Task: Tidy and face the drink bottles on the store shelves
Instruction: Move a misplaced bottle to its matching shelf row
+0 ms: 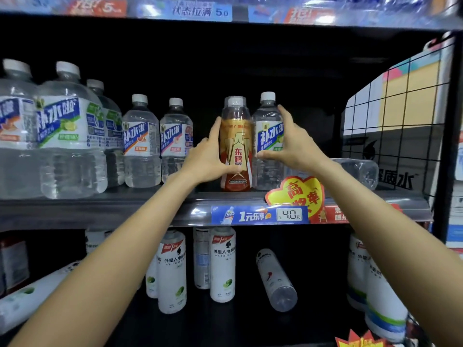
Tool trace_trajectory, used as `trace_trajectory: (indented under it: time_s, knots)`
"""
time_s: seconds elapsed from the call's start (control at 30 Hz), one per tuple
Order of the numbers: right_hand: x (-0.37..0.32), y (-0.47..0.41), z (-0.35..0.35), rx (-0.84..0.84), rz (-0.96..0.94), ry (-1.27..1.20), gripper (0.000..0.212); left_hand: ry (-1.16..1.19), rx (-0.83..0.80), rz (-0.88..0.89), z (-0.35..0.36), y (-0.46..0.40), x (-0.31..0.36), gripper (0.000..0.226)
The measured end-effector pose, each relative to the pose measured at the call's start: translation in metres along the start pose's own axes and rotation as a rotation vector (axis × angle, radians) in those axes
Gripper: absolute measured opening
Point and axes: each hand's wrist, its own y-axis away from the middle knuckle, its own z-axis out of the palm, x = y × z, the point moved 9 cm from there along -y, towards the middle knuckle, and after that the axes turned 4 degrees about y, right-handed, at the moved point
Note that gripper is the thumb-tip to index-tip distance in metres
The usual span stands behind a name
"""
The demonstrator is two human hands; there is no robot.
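Middle shelf [125, 209]: left hand [205, 161] is gripping one upright gold energy-drink bottle [235, 144]; right hand [290, 144] is gripping one clear electrolyte-water bottle [266, 136] touching it. Five more clear bottles [141, 141] are standing left. One clear bottle [358, 171] is lying at right.

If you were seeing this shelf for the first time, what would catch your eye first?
Probably the orange bottle at the middle shelf's centre, held by the left hand, beside a clear bottle gripped by the right hand. Next, the red-and-yellow tag below them, and a white bottle lying tipped on the lower shelf.
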Motion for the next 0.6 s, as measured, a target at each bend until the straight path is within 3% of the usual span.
trace_trajectory:
  time_s: [0.2, 0.33, 0.47, 0.6]
  knots:
    - [0.004, 0.000, 0.002, -0.051, 0.075, 0.001, 0.115, -0.081, -0.010, -0.023, 0.009, -0.009, 0.001, 0.125]
    - [-0.006, 0.023, -0.017, 0.075, 0.062, 0.027, 0.094, -0.035, 0.014, -0.052, -0.001, 0.003, 0.001, 0.115]
    - [-0.030, 0.081, -0.042, 0.357, -0.063, 0.066, 0.045, 0.030, 0.313, 0.163, -0.034, 0.048, 0.034, 0.059]
    - [-0.063, 0.155, -0.047, 0.600, -0.286, 0.285, 0.021, 0.053, 0.571, 0.519, -0.047, 0.125, 0.087, 0.024]
